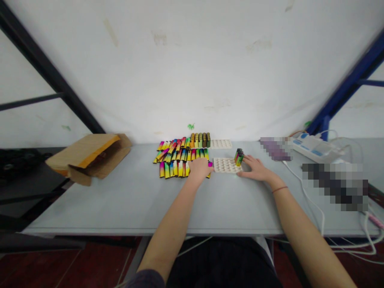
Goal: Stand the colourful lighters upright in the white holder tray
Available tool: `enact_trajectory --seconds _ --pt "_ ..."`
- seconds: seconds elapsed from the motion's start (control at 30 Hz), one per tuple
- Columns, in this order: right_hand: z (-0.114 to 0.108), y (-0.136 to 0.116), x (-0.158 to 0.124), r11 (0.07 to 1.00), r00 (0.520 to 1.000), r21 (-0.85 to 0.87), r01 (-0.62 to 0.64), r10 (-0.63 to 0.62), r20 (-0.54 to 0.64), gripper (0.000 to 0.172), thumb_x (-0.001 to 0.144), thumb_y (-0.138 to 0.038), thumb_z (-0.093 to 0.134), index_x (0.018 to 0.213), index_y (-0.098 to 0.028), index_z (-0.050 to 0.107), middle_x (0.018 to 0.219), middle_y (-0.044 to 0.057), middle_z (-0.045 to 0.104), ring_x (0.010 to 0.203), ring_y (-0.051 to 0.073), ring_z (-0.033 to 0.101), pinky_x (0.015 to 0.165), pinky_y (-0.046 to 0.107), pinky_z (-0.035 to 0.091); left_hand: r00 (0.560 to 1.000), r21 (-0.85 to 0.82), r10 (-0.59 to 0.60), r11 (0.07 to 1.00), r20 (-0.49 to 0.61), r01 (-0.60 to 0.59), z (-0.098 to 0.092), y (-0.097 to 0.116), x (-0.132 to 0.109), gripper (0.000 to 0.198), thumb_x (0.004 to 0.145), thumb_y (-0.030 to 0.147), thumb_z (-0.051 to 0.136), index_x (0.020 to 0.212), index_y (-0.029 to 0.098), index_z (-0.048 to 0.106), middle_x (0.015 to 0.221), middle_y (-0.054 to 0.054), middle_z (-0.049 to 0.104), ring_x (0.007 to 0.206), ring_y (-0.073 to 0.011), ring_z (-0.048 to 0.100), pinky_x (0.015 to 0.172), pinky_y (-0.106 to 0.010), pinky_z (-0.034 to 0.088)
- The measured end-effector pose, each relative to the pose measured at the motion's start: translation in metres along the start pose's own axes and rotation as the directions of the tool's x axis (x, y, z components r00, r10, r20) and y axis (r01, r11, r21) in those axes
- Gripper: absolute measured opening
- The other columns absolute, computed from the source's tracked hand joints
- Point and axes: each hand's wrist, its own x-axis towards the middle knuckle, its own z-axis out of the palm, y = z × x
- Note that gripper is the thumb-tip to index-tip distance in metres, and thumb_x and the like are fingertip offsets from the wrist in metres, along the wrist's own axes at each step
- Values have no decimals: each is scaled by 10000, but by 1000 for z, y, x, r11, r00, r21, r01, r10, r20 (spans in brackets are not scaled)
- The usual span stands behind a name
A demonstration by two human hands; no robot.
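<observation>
Shiny tubes (177,152) in rainbow colours with gold ends lie in rows on the table. My left hand (199,169) is over the right part of the front row, fingers closed; a purple-ended tube (210,164) shows at its fingertips. Just right of it lies a white tray (223,165) with rows of round holes. A few dark-topped tubes (239,157) stand upright at the tray's right end. My right hand (256,169) rests beside that end, fingers spread, the thumb at the tray's front corner and the fingertips close to the standing tubes.
Behind the loose tubes stands an upright block of tubes (200,140), beside a second white tray (222,144). An opened cardboard box (90,154) sits left. To the right are a power strip (312,146), white cables (309,196) and blurred-out items. A wall closes the back.
</observation>
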Motion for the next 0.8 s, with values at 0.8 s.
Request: enact_trajectory --seconds 0.8 --pt "0 0 0 1000 1000 -6 -13 14 10 990 835 -728 682 1653 -213 471 1767 167 349 1637 478 250 1309 699 199 961 -754 149 597 -232 -274 12 -19 34 115 1031 299 530 1031 209 602 1049 -59 771 1002 -187 705 986 -320 533"
